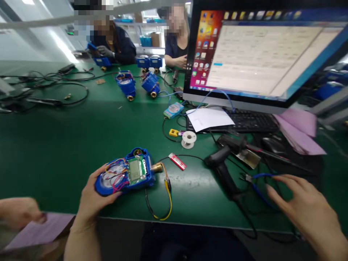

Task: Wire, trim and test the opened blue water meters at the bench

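A blue water meter point(148, 174) with an exposed circuit board, small display and coloured wires lies on the green table. My left hand point(94, 195) grips its rounded left end, thumb in front and fingers behind. A yellow and a black clip lead point(170, 197) hang at the meter's brass fitting point(157, 167). At the right, my right hand point(304, 203) has its thumb and fingers at the handles of blue-handled wire cutters point(262, 176), whose jaws point left. The palm side of that grip is hidden.
A black barcode scanner point(224, 175), red-and-white packet point(177, 161) and solder spool point(188, 139) lie between my hands. Behind stand a monitor point(244, 61), keyboard point(252, 120) and several blue meters point(126, 85). Cables point(67, 103) sprawl left. Another person's hand point(21, 212) is at lower left; two people sit opposite.
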The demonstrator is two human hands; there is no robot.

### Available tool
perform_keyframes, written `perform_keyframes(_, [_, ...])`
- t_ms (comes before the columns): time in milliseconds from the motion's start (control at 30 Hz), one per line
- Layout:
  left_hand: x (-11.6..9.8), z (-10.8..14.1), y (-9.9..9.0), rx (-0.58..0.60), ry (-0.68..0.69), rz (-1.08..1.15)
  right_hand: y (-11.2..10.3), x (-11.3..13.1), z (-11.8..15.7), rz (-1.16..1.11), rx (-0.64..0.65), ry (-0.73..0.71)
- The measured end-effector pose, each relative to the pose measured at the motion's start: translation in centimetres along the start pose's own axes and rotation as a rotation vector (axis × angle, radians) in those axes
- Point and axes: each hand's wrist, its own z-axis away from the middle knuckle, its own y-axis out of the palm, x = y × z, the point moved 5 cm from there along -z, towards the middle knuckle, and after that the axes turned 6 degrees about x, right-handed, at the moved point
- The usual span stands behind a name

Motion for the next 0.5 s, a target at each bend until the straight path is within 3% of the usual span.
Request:
perform_keyframes(100, [0.3,0.0,-0.1,-0.036,-0.057,-0.028,1.3,-5.1,0.7,0.097,0.388,0.019])
perform_keyframes(167, [0.3,-0.1,-0.1,-0.054,-0.093,-0.049,2.5,-6.3,1.0,0.030,0.562,-0.022])
perform_keyframes(367, [-0.2,0.3,0.1,-0.068,-0.135,-0.034,5.3,-5.9,0.3,0.015,0.744,-0.092])
perform_keyframes(500, [-0.5,0.2,0.2,-0.065,-0.061,-0.025,5.2,-5.1,0.3,0.040,0.744,-0.153])
